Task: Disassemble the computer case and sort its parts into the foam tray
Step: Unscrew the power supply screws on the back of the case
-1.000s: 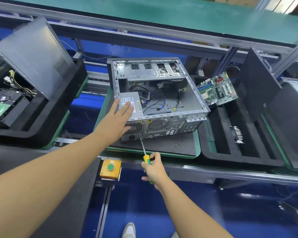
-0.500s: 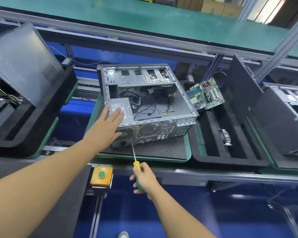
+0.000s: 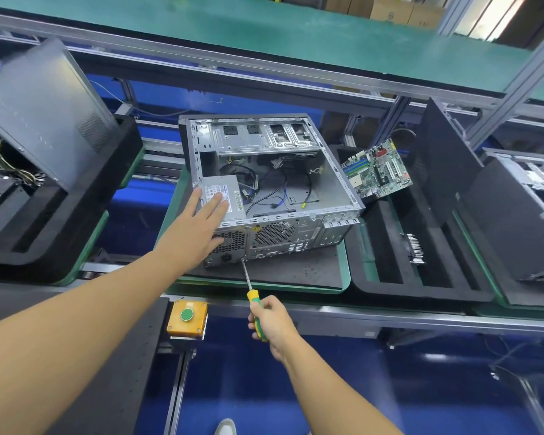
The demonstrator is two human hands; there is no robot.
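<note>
**Left palm on the power supply, right hand driving a screw at the rear panel**

The left hand (image 3: 198, 227) lies flat with its fingers straight and slightly spread, pressing down on the grey power supply (image 3: 233, 200). That unit sits in the near-left corner of the open computer case (image 3: 324, 189).

The right hand (image 3: 272, 321) has its fingers curled tight round the yellow-and-green handle of a screwdriver (image 3: 248, 277). The screwdriver's thin shaft slants up and away to the far left. Its tip touches the low edge of the case's perforated rear panel (image 3: 283, 237), just right of the power supply's vent.

The case lies on its side with the open face up and loose cables on its floor. It rests on a dark mat (image 3: 296, 274) on a green-edged pallet.

Just right of the pallet is the black foam tray (image 3: 390, 287). A green motherboard (image 3: 377, 169) leans at the tray's far-left end, and a black side panel (image 3: 443, 171) stands upright farther right. A small finned metal part (image 3: 416, 249) is in the tray's middle.

At the left, a grey side panel (image 3: 44, 111) leans on another foam tray. An orange box with a green button (image 3: 187, 320) is mounted on the near rail between the two arms.
</note>
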